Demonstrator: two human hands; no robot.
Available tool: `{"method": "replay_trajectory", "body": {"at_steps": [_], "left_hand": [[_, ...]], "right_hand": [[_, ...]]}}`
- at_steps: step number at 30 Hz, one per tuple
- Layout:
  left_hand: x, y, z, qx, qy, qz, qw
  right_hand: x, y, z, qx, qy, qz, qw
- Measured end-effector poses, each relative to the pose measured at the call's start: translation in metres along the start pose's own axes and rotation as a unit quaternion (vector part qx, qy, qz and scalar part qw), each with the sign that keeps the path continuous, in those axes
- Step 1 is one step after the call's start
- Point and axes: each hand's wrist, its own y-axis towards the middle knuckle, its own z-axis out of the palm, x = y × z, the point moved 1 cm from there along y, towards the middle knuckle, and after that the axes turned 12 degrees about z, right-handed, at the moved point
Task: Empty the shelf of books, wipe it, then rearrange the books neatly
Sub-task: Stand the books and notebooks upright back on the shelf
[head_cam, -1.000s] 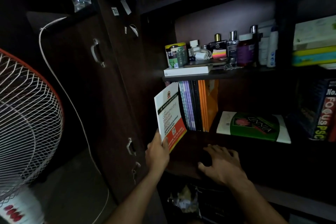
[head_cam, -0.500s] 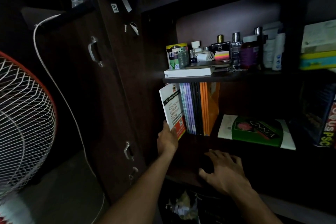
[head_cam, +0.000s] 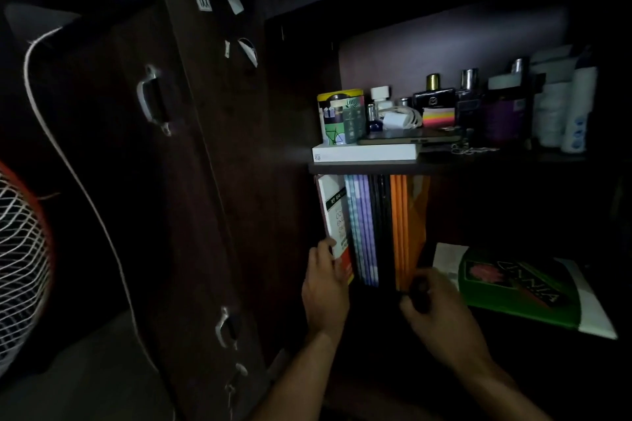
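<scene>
A white and red book point(head_cam: 333, 215) stands upright at the left end of a row of purple point(head_cam: 364, 225), black and orange books point(head_cam: 405, 225) on the dark lower shelf point(head_cam: 372, 345). My left hand point(head_cam: 325, 287) grips its lower edge, with the thumb on the cover. My right hand point(head_cam: 441, 314) is at the foot of the orange books, its fingers curled round a small dark object point(head_cam: 419, 290) that is too dim to identify. A green and white book point(head_cam: 519, 284) lies flat on the shelf to the right.
The shelf above carries a white box point(head_cam: 366, 152), a yellow-lidded tin point(head_cam: 340, 116), a charger and several bottles point(head_cam: 468, 102). A dark cupboard door point(head_cam: 205, 181) with white handles stands on the left. A caged fan point(head_cam: 20, 249) and a white cable point(head_cam: 68, 164) are at far left.
My left hand has pushed the white and red book from a tilted spot outside the shelf into the row's left end. My right hand moved from the shelf front up to the orange books.
</scene>
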Motion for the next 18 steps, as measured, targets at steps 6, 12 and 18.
{"method": "replay_trajectory", "body": {"at_steps": [6, 12, 18], "left_hand": [[0.018, 0.007, 0.014, 0.033, 0.022, 0.035, 0.999], [0.016, 0.006, 0.022, -0.010, -0.010, 0.039, 0.999], [0.014, 0.005, 0.024, -0.013, -0.008, 0.061, 0.998]], "right_hand": [[0.007, 0.072, 0.040, -0.030, 0.154, -0.041, 0.987], [-0.003, 0.083, 0.049, -0.023, 0.186, -0.052, 0.981], [-0.001, 0.087, 0.054, 0.074, 0.169, -0.055, 0.981]]}}
